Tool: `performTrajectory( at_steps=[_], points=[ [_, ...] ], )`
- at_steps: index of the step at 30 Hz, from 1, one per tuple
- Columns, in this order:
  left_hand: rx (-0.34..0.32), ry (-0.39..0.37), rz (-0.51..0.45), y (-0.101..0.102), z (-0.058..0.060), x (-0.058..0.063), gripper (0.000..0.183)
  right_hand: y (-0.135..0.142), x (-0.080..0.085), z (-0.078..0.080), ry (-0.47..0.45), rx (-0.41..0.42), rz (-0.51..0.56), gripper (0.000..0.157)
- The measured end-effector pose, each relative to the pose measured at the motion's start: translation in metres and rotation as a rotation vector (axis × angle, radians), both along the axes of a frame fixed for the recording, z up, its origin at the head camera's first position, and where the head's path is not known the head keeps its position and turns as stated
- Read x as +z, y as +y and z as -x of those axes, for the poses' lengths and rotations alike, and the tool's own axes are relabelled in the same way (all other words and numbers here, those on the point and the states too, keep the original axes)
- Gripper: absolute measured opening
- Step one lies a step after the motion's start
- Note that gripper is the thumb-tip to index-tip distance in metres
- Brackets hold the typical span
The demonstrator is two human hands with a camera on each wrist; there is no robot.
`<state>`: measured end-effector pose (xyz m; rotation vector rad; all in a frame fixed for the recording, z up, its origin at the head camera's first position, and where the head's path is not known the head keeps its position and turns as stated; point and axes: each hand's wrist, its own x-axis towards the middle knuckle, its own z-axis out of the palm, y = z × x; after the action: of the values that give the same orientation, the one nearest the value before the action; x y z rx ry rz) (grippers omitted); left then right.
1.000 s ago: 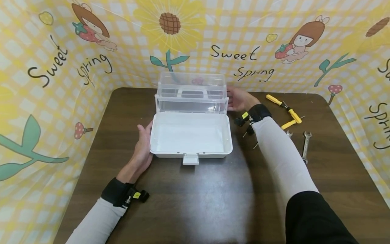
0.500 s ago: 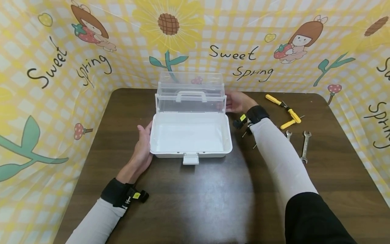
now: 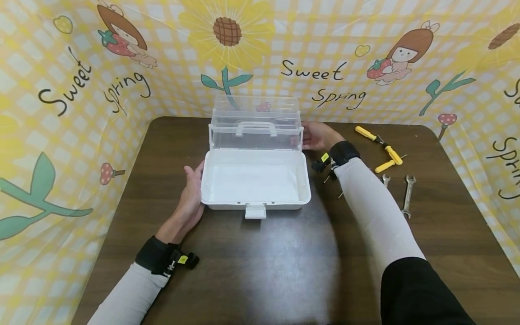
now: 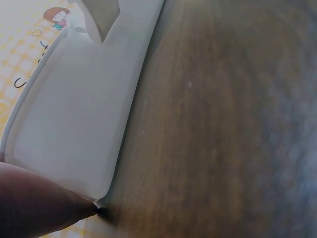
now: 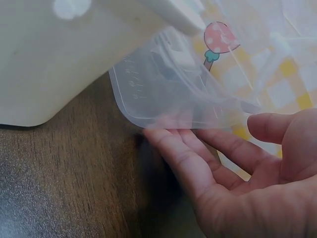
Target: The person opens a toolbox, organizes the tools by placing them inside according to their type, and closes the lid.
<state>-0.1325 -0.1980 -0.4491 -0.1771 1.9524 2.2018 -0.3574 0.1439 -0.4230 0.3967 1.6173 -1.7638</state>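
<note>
A white toolbox [image 3: 256, 180] with a front latch [image 3: 255, 211] stands open in the head view, its clear lid [image 3: 227, 140] and carry handle [image 3: 256, 126] raised at the back. My left hand [image 3: 188, 198] rests against the box's left side, thumb pointing up; the left wrist view shows one finger at a lower corner of the white base [image 4: 74, 109]. Beside the lid's right edge is my right hand [image 3: 321, 135]. In the right wrist view its fingers [image 5: 183, 153] lie extended behind the clear lid, touching it, while the thumb stands apart.
To the right on the dark wooden table [image 3: 260, 280] lie yellow-handled tools [image 3: 387, 151] and a wrench [image 3: 408, 196]. A second wrench [image 3: 385, 180] is partly hidden by the right sleeve, as are thin metal shafts near the wrist. A patterned yellow cloth [image 3: 260, 76] hangs around the table.
The clear lid has tilted slightly further back, and my right hand shifted a little with it. My left hand and the white base have stayed in place.
</note>
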Motion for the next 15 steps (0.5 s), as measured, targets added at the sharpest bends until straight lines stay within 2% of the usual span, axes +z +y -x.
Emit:
performTrajectory(
  at_steps=[5, 11, 15],
  points=[
    [-0.009, 0.032, -0.009, 0.0000, -0.0005, -0.0014, 0.087, -0.0010, 0.0026, -0.0036, 0.038, 0.012, -0.010, 0.048],
    [-0.004, 0.024, 0.008, -0.0002, -0.0008, -0.0012, 0.087, -0.0040, 0.0048, -0.0076, 0.083, 0.020, -0.035, 0.040],
    [-0.005, 0.019, 0.007, 0.0000, -0.0003, -0.0002, 0.085, -0.0048, 0.0050, -0.0092, 0.121, 0.012, -0.107, 0.037]
  ],
)
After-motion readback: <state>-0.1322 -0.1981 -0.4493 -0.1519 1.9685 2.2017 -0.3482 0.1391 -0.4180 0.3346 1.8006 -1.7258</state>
